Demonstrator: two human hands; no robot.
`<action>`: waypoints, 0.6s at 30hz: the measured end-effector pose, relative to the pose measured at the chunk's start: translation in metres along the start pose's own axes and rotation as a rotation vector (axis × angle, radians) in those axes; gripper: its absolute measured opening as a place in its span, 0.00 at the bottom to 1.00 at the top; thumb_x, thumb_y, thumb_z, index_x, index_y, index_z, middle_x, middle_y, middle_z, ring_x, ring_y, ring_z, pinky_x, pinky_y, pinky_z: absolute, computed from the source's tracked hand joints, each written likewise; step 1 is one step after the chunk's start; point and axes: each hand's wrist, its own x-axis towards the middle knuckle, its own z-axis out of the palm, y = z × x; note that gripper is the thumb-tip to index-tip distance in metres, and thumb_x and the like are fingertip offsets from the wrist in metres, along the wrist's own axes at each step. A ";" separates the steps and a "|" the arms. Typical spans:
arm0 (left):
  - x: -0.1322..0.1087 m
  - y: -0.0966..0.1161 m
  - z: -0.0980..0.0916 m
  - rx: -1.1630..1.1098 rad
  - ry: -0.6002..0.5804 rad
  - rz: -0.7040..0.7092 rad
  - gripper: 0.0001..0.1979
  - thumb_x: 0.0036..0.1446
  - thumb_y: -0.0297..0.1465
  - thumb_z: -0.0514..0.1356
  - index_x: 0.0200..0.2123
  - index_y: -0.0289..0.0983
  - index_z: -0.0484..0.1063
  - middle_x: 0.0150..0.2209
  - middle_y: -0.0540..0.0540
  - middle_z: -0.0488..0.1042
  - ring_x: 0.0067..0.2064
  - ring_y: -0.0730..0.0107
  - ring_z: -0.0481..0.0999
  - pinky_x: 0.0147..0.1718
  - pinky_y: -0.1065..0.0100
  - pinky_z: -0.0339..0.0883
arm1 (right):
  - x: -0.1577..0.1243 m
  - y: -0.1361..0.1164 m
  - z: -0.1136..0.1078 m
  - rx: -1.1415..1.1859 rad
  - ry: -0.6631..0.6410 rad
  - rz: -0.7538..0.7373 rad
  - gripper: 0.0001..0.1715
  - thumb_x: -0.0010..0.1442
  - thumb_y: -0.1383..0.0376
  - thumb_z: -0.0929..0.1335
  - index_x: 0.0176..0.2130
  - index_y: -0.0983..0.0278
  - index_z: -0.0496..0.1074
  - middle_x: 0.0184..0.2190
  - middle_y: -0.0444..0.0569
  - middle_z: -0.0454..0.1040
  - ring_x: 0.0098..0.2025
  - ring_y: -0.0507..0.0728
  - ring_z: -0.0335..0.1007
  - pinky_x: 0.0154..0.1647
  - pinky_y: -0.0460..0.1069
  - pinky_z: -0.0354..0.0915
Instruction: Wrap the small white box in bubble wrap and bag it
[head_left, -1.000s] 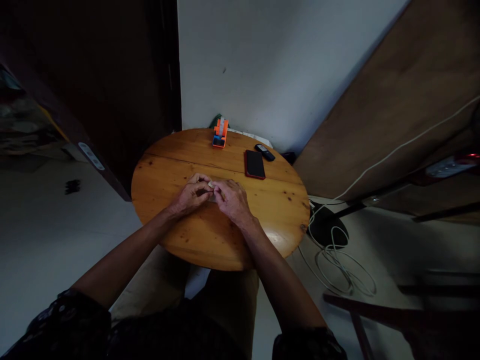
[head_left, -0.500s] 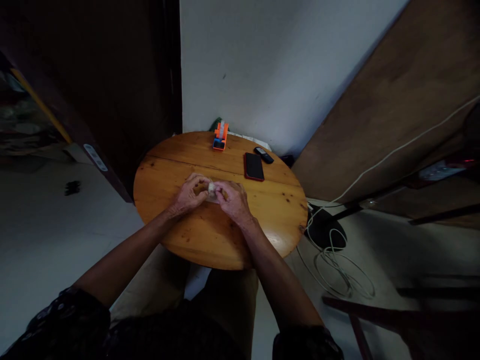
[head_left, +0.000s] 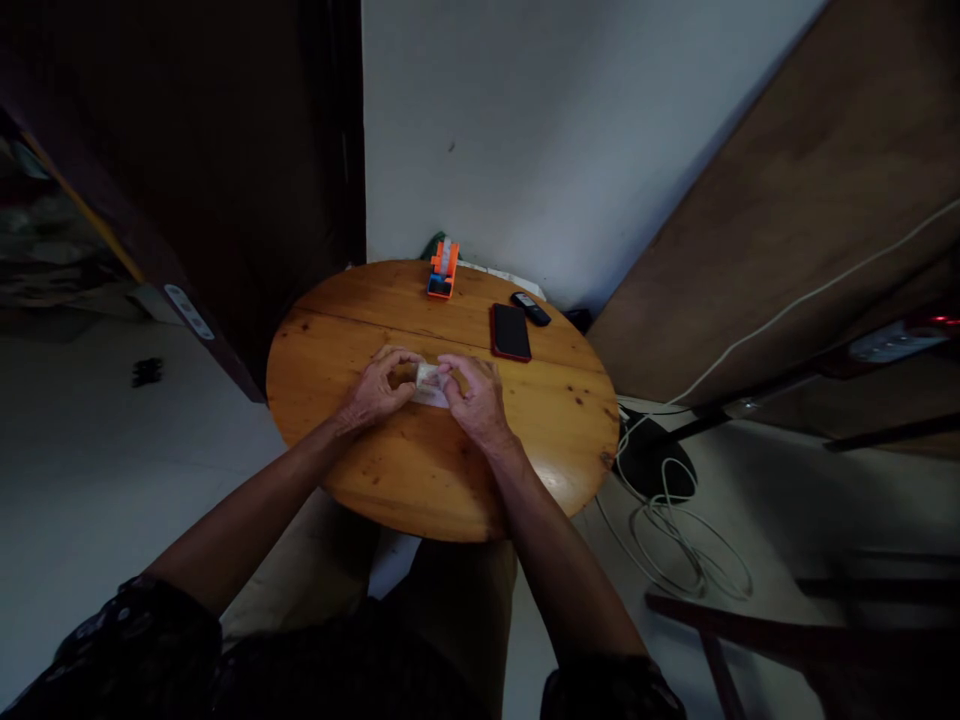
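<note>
Both my hands rest near the middle of a round wooden table. My left hand and my right hand pinch a small pale piece of paper or wrapper between their fingertips, one at each end. The piece lies low over the tabletop and is partly covered by my fingers. What it is exactly is too small and dim to tell.
A dark phone with a red edge lies beyond my right hand, a small black remote-like device behind it. An orange and blue object stands at the table's far edge by the wall. White cable coils lie on the floor at the right.
My hands have drawn a little apart, and more of the pale piece shows between my fingertips. The arms stay where they were.
</note>
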 end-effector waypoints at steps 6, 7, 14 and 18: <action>0.001 -0.004 -0.003 -0.028 -0.007 0.019 0.19 0.47 0.25 0.58 0.45 0.39 0.75 0.47 0.45 0.74 0.51 0.60 0.74 0.53 0.58 0.69 | 0.003 0.006 -0.007 0.089 -0.048 0.088 0.17 0.55 0.69 0.66 0.44 0.59 0.76 0.44 0.49 0.80 0.49 0.61 0.74 0.54 0.57 0.67; 0.001 -0.004 -0.003 -0.028 -0.011 0.016 0.19 0.47 0.25 0.58 0.45 0.39 0.75 0.47 0.45 0.75 0.51 0.60 0.74 0.54 0.58 0.69 | 0.003 0.007 -0.007 0.106 -0.070 0.083 0.17 0.54 0.69 0.66 0.44 0.59 0.76 0.45 0.49 0.80 0.50 0.61 0.74 0.55 0.57 0.66; 0.001 -0.003 -0.003 -0.067 -0.065 -0.001 0.19 0.49 0.25 0.60 0.47 0.39 0.75 0.50 0.43 0.74 0.54 0.58 0.73 0.53 0.58 0.70 | 0.000 0.011 0.002 0.114 -0.179 0.053 0.18 0.52 0.68 0.71 0.45 0.58 0.76 0.54 0.51 0.75 0.57 0.63 0.71 0.60 0.61 0.63; 0.000 -0.003 -0.003 -0.079 -0.095 0.026 0.19 0.51 0.26 0.62 0.48 0.39 0.74 0.50 0.42 0.73 0.55 0.58 0.73 0.56 0.55 0.68 | -0.001 0.011 0.005 0.104 -0.177 0.059 0.14 0.54 0.67 0.72 0.42 0.57 0.77 0.53 0.51 0.75 0.56 0.62 0.71 0.60 0.61 0.62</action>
